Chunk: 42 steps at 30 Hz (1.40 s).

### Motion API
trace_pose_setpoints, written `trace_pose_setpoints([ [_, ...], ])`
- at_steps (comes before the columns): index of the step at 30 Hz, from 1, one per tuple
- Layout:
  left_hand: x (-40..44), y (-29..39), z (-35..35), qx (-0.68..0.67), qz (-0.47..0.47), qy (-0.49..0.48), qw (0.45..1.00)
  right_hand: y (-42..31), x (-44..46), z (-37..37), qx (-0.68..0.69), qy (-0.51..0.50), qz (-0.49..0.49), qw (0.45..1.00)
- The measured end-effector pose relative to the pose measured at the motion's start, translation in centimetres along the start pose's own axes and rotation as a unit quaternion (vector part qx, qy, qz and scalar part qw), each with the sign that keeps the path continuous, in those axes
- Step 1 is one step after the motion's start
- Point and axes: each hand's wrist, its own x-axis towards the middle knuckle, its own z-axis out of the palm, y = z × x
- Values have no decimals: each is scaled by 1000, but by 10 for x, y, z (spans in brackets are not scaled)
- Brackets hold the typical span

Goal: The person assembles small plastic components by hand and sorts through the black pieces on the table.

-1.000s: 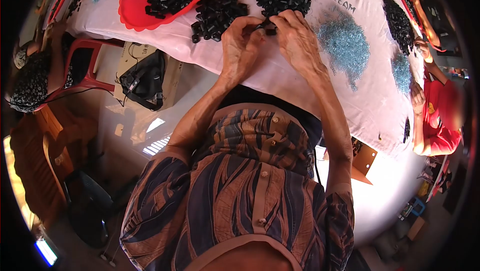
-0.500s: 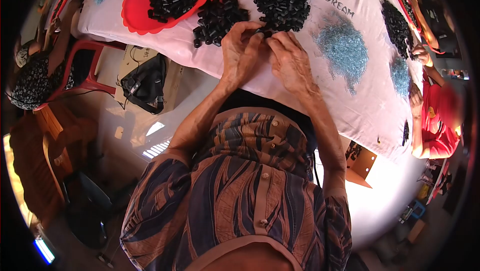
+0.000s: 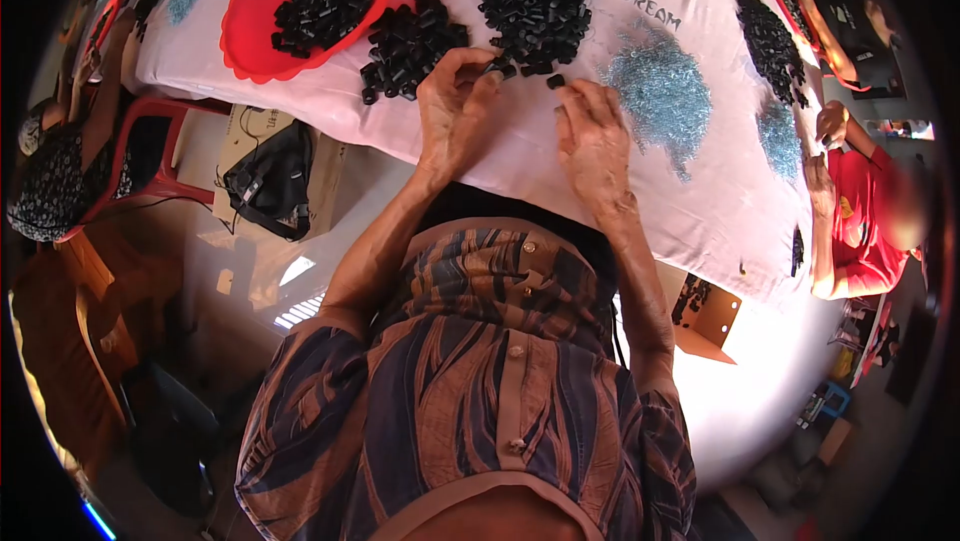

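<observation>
My left hand is pinched around a small black cylindrical piece at the front edge of the piles. Just right of it, my right hand hovers over the cloth with its thumb apart from the other fingers. A single black piece sits right at its index fingertip; whether it is touched is unclear. Beyond both hands spreads a large pile of black pieces, with a smaller pile to the left. A heap of thin bluish, shiny bits lies to the right of my right hand.
A red bowl holding black pieces stands at the back left on the pink cloth. At the right edge a person in red handles similar piles. A red chair and a black bag are at the left.
My hands have come apart; the right has moved right and toward me. A black piece now shows at its index fingertip. The view has shifted slightly.
</observation>
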Motion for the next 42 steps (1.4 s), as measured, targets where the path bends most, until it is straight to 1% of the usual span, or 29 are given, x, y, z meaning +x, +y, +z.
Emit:
trace_pose_setpoints([
  [2,-1,-1,0,9,3,4,1000,-4,2,3,-15,2,-6,1000],
  [4,-2,-3,-1,-4,3,-10,1000,-10,3,3,12,-26,-31,999],
  [5,-2,-4,-1,-7,1,-12,1000,-11,3,3,41,-1,-28,999],
  [6,-2,-4,0,-10,0,-12,1000,-7,3,-1,35,-2,-27,999],
  [8,-1,-5,-1,-9,-3,-12,1000,2,2,-11,75,29,15,997],
  [10,-1,-5,-1,27,7,-13,1000,22,-3,-25,54,36,30,997],
  [12,-2,-3,-1,25,7,-10,1000,34,-6,-40,77,63,143,985],
  [16,-1,-4,0,14,7,-12,1000,49,-14,-53,91,57,159,981],
  [18,-1,-5,-1,3,9,-10,1000,49,-15,-51,80,42,83,993],
  [19,-1,-5,-1,10,6,-11,1000,48,-14,-50,79,41,83,993],
  [21,0,-5,-1,17,3,-12,1000,45,-8,-47,-13,12,-47,999],
  [22,0,-5,-2,29,6,-13,999,44,-6,-46,-13,11,-46,999],
  [24,0,-4,-2,42,7,-14,999,43,-1,-43,-141,-44,-138,979],
  [25,0,-4,-1,38,5,-12,999,42,1,-42,-173,-70,-167,968],
  [26,0,-3,-1,33,4,-10,999,41,2,-42,-172,-71,-167,968],
  [28,0,0,0,34,3,-10,999,39,3,-42,-233,-126,-198,944],
  [32,-1,-3,-1,32,5,-15,999,37,3,-41,-217,-138,-196,946],
  [34,-1,-5,0,21,14,-17,1000,38,3,-36,-101,-95,-145,980],
  [35,-1,-4,0,12,23,-19,999,36,4,-34,-97,-93,-146,980],
  [36,-2,-2,1,18,24,-18,999,33,5,-31,-46,-67,-126,989],
  [37,-4,1,3,-38,-21,-42,998,30,6,-27,7,-40,-104,994],
  [38,-5,3,4,-94,-67,-66,991,27,8,-22,14,-37,-103,994],
  [39,-5,2,6,-108,-90,-89,986,24,10,-18,117,-39,-21,992],
  [40,-6,1,8,-103,-91,-89,987,21,12,-15,216,-42,61,974],
  [41,-8,1,12,-166,-103,-98,976,18,15,-13,264,-14,74,962],
  [42,-9,0,14,-228,-114,-107,961,11,18,-14,267,-13,75,961],
])
